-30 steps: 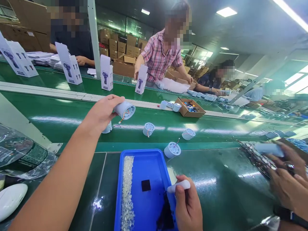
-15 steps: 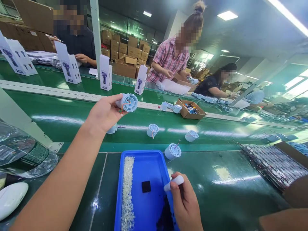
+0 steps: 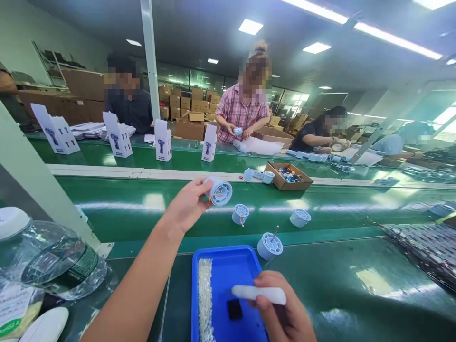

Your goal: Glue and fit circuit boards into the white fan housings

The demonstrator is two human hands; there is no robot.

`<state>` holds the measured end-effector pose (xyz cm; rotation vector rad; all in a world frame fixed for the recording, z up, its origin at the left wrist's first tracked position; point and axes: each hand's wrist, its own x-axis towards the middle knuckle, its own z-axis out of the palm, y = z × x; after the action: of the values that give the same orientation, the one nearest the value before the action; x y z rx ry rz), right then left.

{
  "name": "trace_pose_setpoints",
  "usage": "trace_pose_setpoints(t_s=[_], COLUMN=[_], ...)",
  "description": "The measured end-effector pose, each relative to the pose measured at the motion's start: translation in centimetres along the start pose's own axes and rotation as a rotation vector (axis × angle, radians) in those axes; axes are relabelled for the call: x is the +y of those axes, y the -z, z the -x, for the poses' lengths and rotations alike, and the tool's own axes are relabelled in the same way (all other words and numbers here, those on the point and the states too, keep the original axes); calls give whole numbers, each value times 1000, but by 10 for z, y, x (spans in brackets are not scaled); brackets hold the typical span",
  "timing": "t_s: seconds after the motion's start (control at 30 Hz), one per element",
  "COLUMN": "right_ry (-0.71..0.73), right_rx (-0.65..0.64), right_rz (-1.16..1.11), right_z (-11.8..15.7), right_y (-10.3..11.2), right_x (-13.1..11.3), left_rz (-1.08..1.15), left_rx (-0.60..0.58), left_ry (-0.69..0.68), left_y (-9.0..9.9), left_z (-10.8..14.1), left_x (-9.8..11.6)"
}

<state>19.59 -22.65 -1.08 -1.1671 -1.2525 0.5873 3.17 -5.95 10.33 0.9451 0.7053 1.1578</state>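
Green conveyor belt (image 3: 142, 190) runs across view, carries loose fan housings (image 3: 270, 245) with wire tails.
Blue tray (image 3: 228, 275) on tabletop near edge, within easy reach; strip of clear beads (image 3: 204, 294) along left side, black pad (image 3: 234, 309) at middle.
Left hand (image 3: 185, 209) clenched around round fan housing (image 3: 219, 191), raised above belt, grille end turned toward camera, likely for inspection.
Right hand (image 3: 285, 313) grips white stick tool (image 3: 258, 294), level over tray.

Bare green belt (image 3: 107, 190) left of raised left hand (image 3: 187, 209): open passage; three pale blue ribbed plastic cylinders (image 3: 241, 213) (image 3: 299, 218) (image 3: 270, 245) dot belt right of hand, gaps between; blue plastic tray (image 3: 228, 266) blocks near centre; clear plastic bottle (image 3: 46, 261) crowds near left; tangled wire pile (image 3: 423, 247) fills right; glossy green table (image 3: 338, 289) between tray and pile free.
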Motion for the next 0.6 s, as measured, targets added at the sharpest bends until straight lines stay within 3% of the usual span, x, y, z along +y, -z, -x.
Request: trace_pose_setpoints(t_s=[0.1, 0.17, 0.37, 0.6], right_ry=[-33, -76, -96, -15], right_rx=[213, 277, 291, 317], right_rz=[-89, -137, -231, -208], right_z=[-14, -23, -38, -38], right_y=[0, -2, -8, -4], right_x=[-22, -35, -40, -38], left_rz=[-69, -115, -208, -272], left_rx=[-56, -88, -140, -145], left_ry=[45, 64, 81, 76], left_y=[-10, -17, -33, -36], left_z=[5, 10, 23, 28], left_x=[-4, -6, -6, -3])
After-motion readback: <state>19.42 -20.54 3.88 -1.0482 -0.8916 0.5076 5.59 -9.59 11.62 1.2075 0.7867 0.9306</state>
